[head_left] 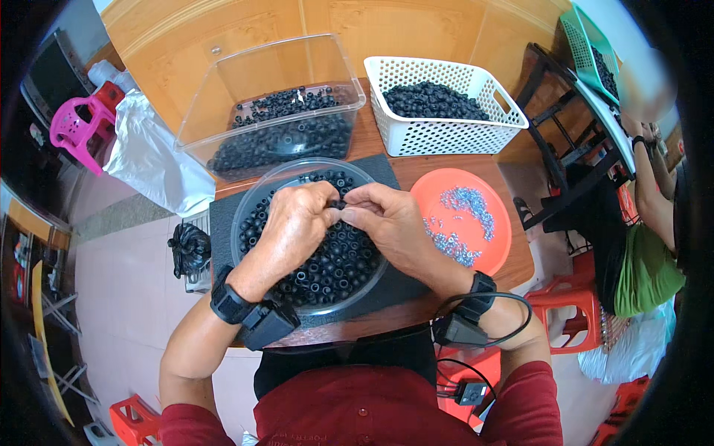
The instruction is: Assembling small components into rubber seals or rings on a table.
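My left hand [292, 227] and my right hand [396, 229] meet fingertip to fingertip above a clear round tub [242, 212]. The tub holds many small black round parts [331, 262] with holes through them. Between my closed left fingers a similar black round part [338, 204] shows in part. My right thumb and forefinger pinch together against it; whatever they hold is too small and covered to make out. To the right of my right hand, an orange-red round plate [487, 256] carries small shiny metal pieces [472, 208] in two loose heaps.
Behind the tub stand a clear rectangular bin [260, 70] and a white perforated basket [454, 139], both with black parts. A dark mat [383, 171] lies under the tub on the wooden table [520, 260]. Another person's arm [651, 178] is at the far right, beside a green basket [584, 48].
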The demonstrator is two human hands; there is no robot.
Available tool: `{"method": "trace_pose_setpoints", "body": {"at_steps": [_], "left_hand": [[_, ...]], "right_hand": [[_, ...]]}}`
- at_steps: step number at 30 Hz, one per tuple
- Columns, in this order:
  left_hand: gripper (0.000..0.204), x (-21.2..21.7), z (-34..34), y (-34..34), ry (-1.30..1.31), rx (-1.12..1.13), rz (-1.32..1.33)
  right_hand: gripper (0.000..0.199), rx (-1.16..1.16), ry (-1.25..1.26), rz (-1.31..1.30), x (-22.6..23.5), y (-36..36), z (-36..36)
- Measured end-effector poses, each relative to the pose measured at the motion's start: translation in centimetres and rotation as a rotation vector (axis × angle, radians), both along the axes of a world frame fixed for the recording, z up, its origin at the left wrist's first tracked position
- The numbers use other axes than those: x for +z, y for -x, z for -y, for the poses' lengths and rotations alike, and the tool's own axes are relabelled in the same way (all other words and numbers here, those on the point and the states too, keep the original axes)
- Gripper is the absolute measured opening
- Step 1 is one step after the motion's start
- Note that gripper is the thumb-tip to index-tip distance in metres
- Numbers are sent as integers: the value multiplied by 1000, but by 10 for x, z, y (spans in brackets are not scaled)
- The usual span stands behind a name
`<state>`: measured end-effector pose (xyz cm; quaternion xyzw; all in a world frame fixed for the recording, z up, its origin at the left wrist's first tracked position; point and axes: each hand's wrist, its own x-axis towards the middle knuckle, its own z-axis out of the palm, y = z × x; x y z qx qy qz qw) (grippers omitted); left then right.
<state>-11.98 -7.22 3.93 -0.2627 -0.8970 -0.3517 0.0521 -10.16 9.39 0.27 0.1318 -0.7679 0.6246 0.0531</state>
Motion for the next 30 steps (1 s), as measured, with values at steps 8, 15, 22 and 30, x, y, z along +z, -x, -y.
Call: {"method": "trace_pose_setpoints", "body": {"at_steps": [8, 15, 22, 30], "left_hand": [[13, 2, -20, -25, -45, -53, -143], [17, 5, -49, -53, -408, -56, 106], [18, -4, -72, -75, -630, -45, 199], [22, -18, -81, -79, -685, -105, 166]], "right_hand": [[11, -38, 165, 43, 11, -26, -9], [12, -114, 363, 176, 25, -59, -41], [12, -164, 474, 168, 27, -84, -53], [11, -209, 539, 159, 16, -94, -57]]}}
